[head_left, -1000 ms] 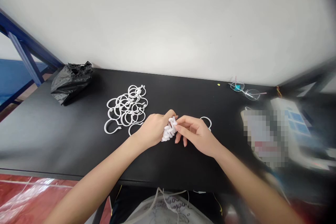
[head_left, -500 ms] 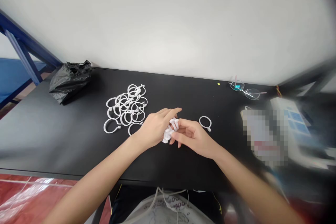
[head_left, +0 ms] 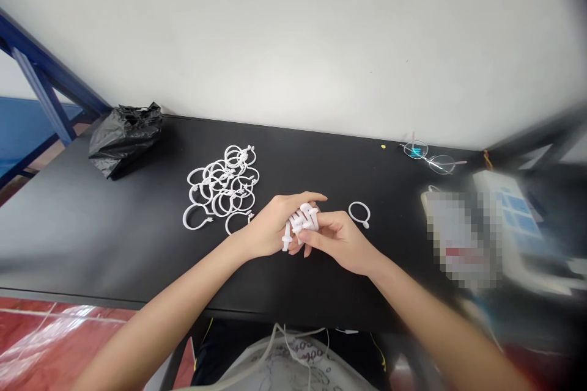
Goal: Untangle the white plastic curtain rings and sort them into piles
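Left grip (head_left: 269,225) and right grip (head_left: 343,241) are grasping a bunch of white rings (head_left: 302,221), which I see between them over the counter (head_left: 316,290). On my feed, a pile of similar rings (head_left: 230,171) lies left of the left grip, a black bag (head_left: 126,137) farther out, and one loose ring (head_left: 365,224) beyond the right grip.

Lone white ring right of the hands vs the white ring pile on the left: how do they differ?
The lone ring lies by itself; the ring pile is many overlapping rings. The lone ring looks closed, while at least one ring in the ring pile gapes open. Both are white and on the black table.
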Action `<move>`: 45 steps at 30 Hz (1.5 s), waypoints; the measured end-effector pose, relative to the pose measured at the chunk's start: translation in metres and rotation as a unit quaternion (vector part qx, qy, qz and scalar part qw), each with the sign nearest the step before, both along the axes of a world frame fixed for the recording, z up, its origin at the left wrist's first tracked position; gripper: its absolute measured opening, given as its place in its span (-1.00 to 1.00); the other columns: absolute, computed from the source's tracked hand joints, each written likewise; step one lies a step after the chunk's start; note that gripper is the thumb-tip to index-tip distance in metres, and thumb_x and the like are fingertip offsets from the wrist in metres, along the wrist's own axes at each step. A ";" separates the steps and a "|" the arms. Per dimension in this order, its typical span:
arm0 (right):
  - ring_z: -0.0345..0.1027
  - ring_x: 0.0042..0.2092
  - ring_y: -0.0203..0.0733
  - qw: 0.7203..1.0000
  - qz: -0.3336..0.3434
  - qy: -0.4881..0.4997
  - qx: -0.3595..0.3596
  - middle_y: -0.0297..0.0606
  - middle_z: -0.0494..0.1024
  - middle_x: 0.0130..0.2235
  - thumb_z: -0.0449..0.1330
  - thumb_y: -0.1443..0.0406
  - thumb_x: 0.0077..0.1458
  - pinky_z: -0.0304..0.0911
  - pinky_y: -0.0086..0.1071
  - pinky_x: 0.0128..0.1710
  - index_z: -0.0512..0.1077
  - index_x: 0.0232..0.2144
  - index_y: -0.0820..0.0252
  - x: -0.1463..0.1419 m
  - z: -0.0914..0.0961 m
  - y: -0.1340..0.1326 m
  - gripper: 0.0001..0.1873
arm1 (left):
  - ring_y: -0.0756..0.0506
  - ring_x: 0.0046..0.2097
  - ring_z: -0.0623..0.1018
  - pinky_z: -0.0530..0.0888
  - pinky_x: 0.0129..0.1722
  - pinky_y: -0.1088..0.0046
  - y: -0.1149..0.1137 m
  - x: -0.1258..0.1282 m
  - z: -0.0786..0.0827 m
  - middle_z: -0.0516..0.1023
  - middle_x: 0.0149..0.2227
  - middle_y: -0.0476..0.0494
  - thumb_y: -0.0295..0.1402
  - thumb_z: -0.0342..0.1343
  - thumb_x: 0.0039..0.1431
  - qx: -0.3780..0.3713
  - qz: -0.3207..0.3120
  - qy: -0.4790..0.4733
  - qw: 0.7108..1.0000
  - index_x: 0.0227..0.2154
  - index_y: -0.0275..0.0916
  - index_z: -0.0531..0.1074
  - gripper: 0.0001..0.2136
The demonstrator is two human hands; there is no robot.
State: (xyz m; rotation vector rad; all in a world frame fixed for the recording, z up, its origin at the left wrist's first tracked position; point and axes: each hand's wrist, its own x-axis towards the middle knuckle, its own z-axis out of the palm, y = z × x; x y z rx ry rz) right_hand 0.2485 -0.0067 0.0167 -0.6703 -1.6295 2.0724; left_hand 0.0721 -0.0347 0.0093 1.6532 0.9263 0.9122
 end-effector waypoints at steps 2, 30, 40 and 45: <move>0.57 -0.34 -0.21 1.000 -0.014 0.013 -0.007 -0.20 0.65 -0.35 0.28 0.20 0.14 0.44 -0.44 -0.43 0.60 -0.38 0.25 -0.001 0.000 -0.001 -0.79 | 0.02 -0.55 0.53 0.46 -0.51 0.53 -0.001 0.001 -0.002 0.53 -0.39 -0.01 -0.41 0.08 0.19 -0.023 -0.016 -0.043 0.999 0.17 -0.23 0.24 -0.53; 0.42 -0.45 -0.33 0.998 -0.039 0.006 0.055 -0.30 0.53 -0.42 0.25 0.25 0.14 0.45 -0.41 -0.42 0.51 -0.39 0.25 -0.006 -0.002 -0.012 -0.84 | 0.06 -0.56 0.41 0.28 -0.51 0.60 0.003 -0.008 0.007 0.46 -0.57 0.08 -0.44 -0.01 0.20 0.090 0.042 0.158 0.982 -0.25 -0.27 0.38 -0.90; 0.40 -0.47 -0.33 0.981 -0.037 0.048 0.182 -0.30 0.51 -0.48 0.16 0.24 0.24 0.39 -0.44 -0.46 0.46 -0.48 0.22 -0.001 0.000 -0.014 -0.74 | 0.05 -0.53 0.47 0.38 -0.48 0.58 -0.001 0.000 0.008 0.52 -0.51 0.03 -0.34 0.06 0.18 0.088 0.069 0.034 0.993 -0.29 -0.29 0.44 -0.86; 0.40 -0.46 -0.31 0.983 -0.036 0.032 0.176 -0.29 0.51 -0.47 0.14 0.20 0.25 0.41 -0.41 -0.44 0.45 -0.48 0.21 0.000 0.004 -0.013 -0.71 | 0.05 -0.52 0.46 0.37 -0.49 0.58 -0.002 0.002 0.002 0.49 -0.50 0.03 -0.33 0.08 0.18 0.068 0.074 0.029 0.995 -0.33 -0.29 0.43 -0.87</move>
